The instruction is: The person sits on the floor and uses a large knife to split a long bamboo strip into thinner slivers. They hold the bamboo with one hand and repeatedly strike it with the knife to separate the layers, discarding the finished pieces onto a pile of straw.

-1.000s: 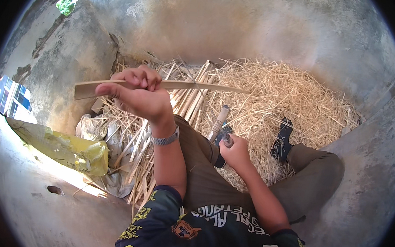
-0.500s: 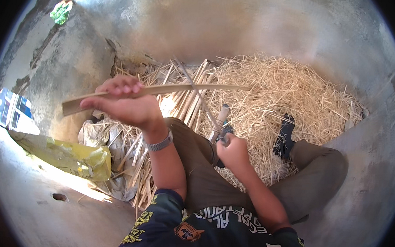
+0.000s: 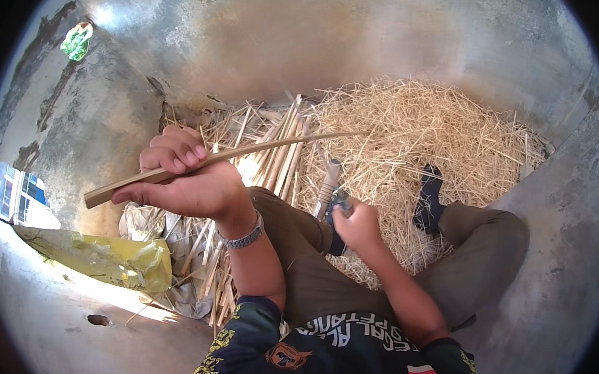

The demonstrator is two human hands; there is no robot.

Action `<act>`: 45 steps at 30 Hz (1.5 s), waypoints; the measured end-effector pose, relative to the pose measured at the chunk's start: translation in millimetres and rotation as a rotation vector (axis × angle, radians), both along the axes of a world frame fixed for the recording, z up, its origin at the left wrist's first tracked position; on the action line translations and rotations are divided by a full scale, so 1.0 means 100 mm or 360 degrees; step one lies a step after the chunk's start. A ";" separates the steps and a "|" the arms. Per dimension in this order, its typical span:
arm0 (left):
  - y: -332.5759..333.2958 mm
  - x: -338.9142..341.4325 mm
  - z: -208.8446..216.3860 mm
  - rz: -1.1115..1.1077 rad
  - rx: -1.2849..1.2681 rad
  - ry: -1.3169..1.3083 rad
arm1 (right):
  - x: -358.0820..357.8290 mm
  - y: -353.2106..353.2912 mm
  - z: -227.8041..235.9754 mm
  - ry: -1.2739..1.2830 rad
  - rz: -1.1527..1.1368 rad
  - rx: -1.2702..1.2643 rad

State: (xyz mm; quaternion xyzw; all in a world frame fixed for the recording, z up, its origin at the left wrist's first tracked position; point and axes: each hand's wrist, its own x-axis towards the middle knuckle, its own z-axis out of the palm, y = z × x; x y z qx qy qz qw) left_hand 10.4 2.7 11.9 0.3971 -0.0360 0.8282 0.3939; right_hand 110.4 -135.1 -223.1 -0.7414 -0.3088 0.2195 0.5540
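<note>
One long, pale strip [image 3: 268, 146], probably split bamboo, slanting from the left hand [image 3: 189, 175] at the broader end to a thin tip over the straw [image 3: 420, 119]. Likely light, springy, fairly stiff along its length, dry rather than slippery, with edges apt to splinter; best held near the broad end. Gripped there now: palm upturned, left fingers curled and clamped on the strip, thumb along the lower edge. In the right hand [image 3: 360, 226], fingers closed round a dark handle [image 3: 341, 202] beside a pale wooden rod [image 3: 329, 179]; cannot make out any tool past the handle. Compared with half a second ago, broad end lower, slant steeper, and no clear sight of the thin blade previously crossing the strip.
</note>
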 end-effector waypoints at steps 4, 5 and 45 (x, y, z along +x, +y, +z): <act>-0.16 0.06 -0.05 0.0020 0.0085 0.0052 | -0.20 -0.08 0.29 -0.0176 0.0269 0.0170; -0.19 0.06 -0.04 -0.0023 0.0163 0.0076 | -0.18 -0.09 0.28 -0.0191 0.0247 0.0179; -0.33 0.16 0.03 0.0114 -0.0104 0.0071 | -0.04 -0.03 -0.02 -0.0202 0.0196 0.0132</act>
